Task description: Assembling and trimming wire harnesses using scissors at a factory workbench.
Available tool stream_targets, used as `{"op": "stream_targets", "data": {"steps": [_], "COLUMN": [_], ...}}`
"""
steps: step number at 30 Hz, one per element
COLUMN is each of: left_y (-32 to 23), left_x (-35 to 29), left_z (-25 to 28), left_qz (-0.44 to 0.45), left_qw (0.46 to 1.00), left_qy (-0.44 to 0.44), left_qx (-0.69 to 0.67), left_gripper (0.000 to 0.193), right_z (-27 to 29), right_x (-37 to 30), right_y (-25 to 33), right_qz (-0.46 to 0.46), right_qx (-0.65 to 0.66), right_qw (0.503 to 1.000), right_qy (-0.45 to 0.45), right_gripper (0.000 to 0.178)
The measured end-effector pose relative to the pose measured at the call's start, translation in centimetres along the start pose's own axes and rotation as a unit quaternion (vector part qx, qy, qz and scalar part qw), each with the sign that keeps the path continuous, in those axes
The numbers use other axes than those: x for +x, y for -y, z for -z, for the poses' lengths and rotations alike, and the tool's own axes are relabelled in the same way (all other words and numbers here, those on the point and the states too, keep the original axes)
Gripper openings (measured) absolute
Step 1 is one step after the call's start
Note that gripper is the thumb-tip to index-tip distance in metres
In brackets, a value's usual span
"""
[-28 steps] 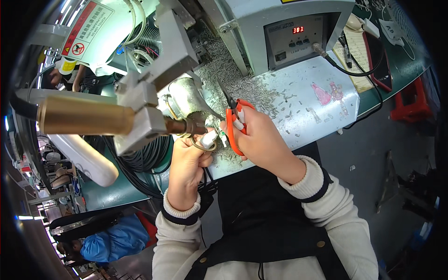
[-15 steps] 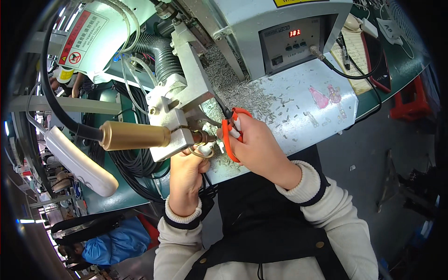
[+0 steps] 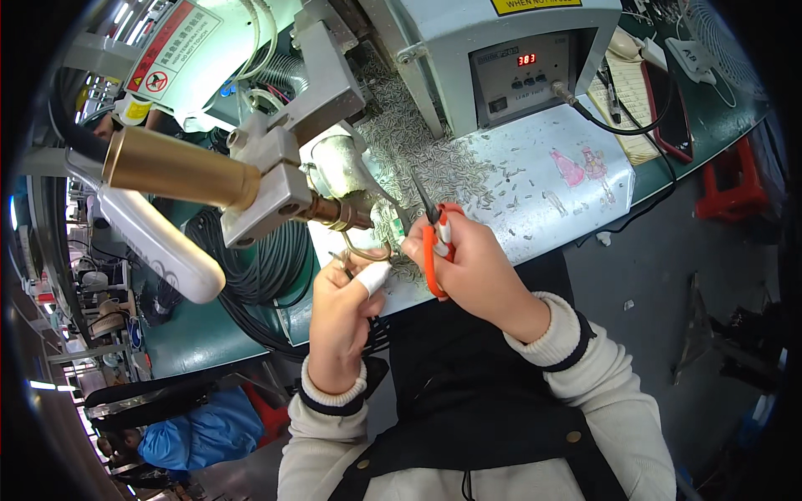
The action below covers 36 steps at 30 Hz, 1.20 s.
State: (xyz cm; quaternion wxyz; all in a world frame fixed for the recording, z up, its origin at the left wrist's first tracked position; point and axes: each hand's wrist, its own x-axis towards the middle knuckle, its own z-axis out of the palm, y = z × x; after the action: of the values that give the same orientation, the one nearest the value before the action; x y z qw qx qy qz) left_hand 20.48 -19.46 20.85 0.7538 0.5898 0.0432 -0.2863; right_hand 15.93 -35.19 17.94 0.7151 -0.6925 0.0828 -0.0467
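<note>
Scissors with orange handles [image 3: 432,260] sit in my right hand [image 3: 483,269], their dark blades pointing away from me. The same hand pinches a small green-and-white piece [image 3: 398,227] at its fingertips. My left hand [image 3: 341,313], a white wrap on its thumb [image 3: 373,278], is closed on a thin black cable [image 3: 344,269]; much of that cable is hidden by the fingers. Just beyond both hands is a soldering head with a gold-coloured handle [image 3: 180,167] and a brown metal tip [image 3: 355,219]. A curved brass tube [image 3: 365,253] reaches down beside my left fingers.
Many small metal pieces [image 3: 434,163] are strewn over the pale work plate [image 3: 535,221]. A grey control box [image 3: 522,83] with a red display stands behind it. Coiled black cable [image 3: 259,267] and a white lamp [image 3: 159,242] are at left. A person in blue [image 3: 200,438] sits lower left.
The soldering head has shifted left and its tip is now clear of my hands. My right hand with the scissors has moved slightly right. My left thumb has come into sight.
</note>
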Motion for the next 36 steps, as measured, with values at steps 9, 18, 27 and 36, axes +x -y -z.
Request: {"op": "stream_targets", "data": {"steps": [9,18,27,36], "left_y": [1.1,0.7,0.9,2.2], "left_x": [-4.3,-5.2,-5.5,-5.1], "left_z": [-1.7,-1.4,-1.4,-1.3], "left_qz": [-0.065,0.011,0.026,-0.036], "left_qw": [0.99,1.0,0.996,0.98], "left_qy": [-0.051,0.005,0.077,0.159], "left_qx": [0.112,0.021,-0.027,0.118], "left_gripper": [0.016,0.014,0.018,0.017], "right_z": [-1.2,-0.2,0.0,0.2], "right_x": [-2.7,-3.5,-4.1,-4.0], "right_y": [0.9,1.8,1.8,1.3], "right_qz": [0.122,-0.104,-0.101,0.288], "right_qx": [-0.066,0.184,0.132,-0.229], "right_qw": [0.99,0.977,0.985,0.929], "right_qy": [-0.034,0.037,0.035,0.037], "right_gripper": [0.014,0.021,0.025,0.012]}}
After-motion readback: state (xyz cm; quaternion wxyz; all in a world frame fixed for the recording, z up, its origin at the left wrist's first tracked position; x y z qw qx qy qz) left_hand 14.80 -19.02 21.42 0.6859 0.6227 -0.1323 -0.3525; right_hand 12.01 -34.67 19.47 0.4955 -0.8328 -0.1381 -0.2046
